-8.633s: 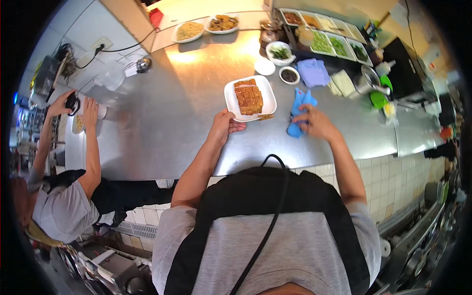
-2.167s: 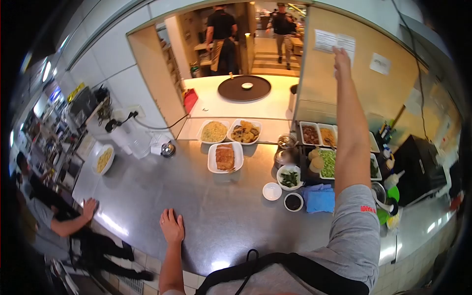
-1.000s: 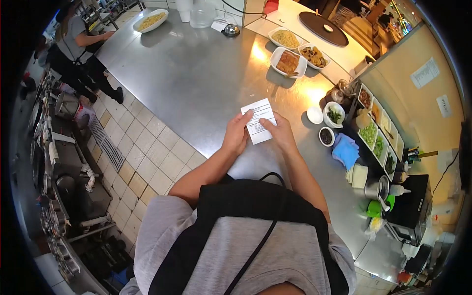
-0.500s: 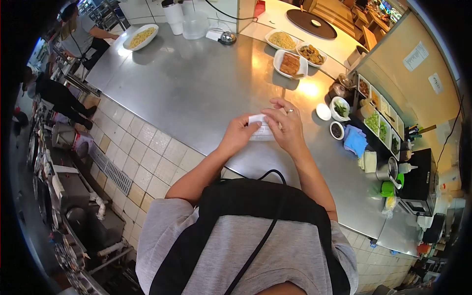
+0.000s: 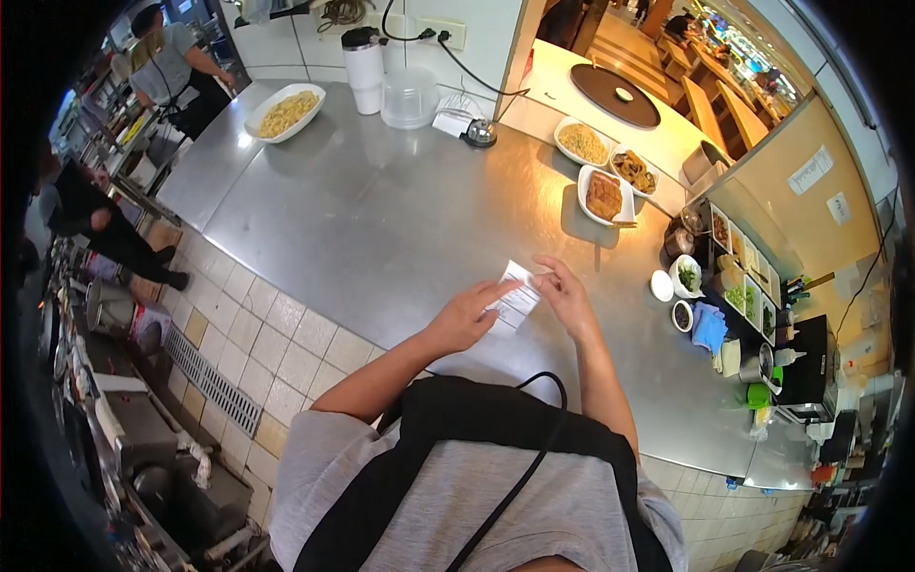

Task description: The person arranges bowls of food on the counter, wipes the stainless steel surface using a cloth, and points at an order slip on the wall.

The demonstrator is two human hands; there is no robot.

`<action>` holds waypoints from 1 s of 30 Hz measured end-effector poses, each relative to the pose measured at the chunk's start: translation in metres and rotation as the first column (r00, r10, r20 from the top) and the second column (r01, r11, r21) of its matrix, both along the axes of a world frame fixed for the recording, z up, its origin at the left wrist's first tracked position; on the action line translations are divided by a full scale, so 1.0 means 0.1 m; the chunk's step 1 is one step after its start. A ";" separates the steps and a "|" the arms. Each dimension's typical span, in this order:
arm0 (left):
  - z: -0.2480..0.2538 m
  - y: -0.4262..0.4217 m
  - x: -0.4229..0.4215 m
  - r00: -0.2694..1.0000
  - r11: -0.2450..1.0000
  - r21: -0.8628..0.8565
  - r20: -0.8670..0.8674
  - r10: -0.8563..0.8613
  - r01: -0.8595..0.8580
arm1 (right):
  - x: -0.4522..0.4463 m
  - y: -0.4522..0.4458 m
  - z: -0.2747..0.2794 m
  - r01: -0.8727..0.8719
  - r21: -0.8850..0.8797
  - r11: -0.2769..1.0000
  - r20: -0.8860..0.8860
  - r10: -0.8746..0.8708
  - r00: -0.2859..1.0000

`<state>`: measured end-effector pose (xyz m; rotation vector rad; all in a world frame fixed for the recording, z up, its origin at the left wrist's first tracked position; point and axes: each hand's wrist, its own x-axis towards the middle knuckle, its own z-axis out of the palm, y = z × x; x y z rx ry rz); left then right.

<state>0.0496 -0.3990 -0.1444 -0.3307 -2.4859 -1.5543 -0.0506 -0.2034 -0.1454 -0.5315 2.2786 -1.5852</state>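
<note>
A small white printed paper slip is tilted between my two hands, above the steel counter. My left hand grips its left side, the index finger stretched across the print; the thumb is mostly hidden. At the right edge of the slip, my right hand has its thumb and a bent finger at the paper, with the index finger raised above. The print is too small to read.
Beyond my hands stand a dish of browned food, a noodle dish and a vegetable dish. Another noodle dish sits far left near a call bell. Topping trays and a blue cloth are right. Two people stand left.
The slip has turned to a slant and more of its printed face shows. My left fingers have stretched over it. The view has shifted, and both hands appear lower in it.
</note>
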 end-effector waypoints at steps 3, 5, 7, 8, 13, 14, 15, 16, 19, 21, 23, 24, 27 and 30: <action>-0.27 -0.42 -0.41 0.993 0.993 -0.119 0.114 0.009 0.005 | 0.02 0.25 -0.21 0.181 0.211 0.961 -0.327 -0.105 0.939; -0.68 -0.76 -0.96 0.975 0.986 -0.035 0.148 0.165 -0.162 | 0.06 0.51 -0.23 0.377 0.450 0.810 -0.523 -0.103 0.846; -0.81 -1.09 -1.48 0.929 0.924 0.121 0.125 0.349 -0.364 | 0.13 0.75 -0.35 0.482 0.552 0.680 -0.586 -0.095 0.804; -0.78 -1.20 -1.71 0.898 0.880 0.179 0.062 0.436 -0.439 | 0.17 0.85 -0.44 0.488 0.582 0.650 -0.579 -0.090 0.810; -0.29 -1.47 -2.73 0.735 0.729 0.173 -0.043 0.677 -0.662 | 0.24 0.86 -0.68 0.583 0.651 0.486 -0.664 -0.008 0.748; -0.36 -1.55 -2.98 0.724 0.721 0.186 -0.064 0.687 -0.668 | 0.24 0.86 -0.68 0.581 0.649 0.491 -0.663 -0.009 0.748; -0.34 -1.60 -3.20 0.698 0.696 0.206 -0.074 0.712 -0.688 | 0.23 0.87 -0.69 0.579 0.646 0.497 -0.662 -0.012 0.749; -0.32 -1.63 -3.40 0.672 0.671 0.226 -0.082 0.736 -0.707 | 0.22 0.87 -0.69 0.578 0.644 0.501 -0.661 -0.015 0.750; -0.26 -1.64 -3.82 0.553 0.597 0.251 -0.229 0.801 -0.762 | 0.21 0.86 -0.67 0.566 0.654 0.503 -0.645 -0.021 0.764; -0.15 -1.62 -3.95 0.507 0.576 0.266 -0.285 0.813 -0.773 | 0.19 0.84 -0.65 0.561 0.658 0.502 -0.638 -0.025 0.770; -0.21 -1.66 -4.18 0.474 0.567 0.285 -0.334 0.814 -0.773 | 0.19 0.86 -0.64 0.556 0.660 0.505 -0.632 -0.027 0.775; -0.25 -1.68 -4.29 0.462 0.569 0.292 -0.361 0.810 -0.769 | 0.17 0.86 -0.64 0.554 0.660 0.508 -0.630 -0.029 0.776; -0.17 -1.66 -4.36 0.539 0.599 0.246 -0.271 0.798 -0.762 | 0.17 0.85 -0.63 0.556 0.653 0.514 -0.629 -0.042 0.777; -0.44 -1.78 -4.62 0.496 0.612 0.287 -0.385 0.778 -0.737 | 0.15 0.86 -0.59 0.553 0.635 0.540 -0.622 -0.067 0.780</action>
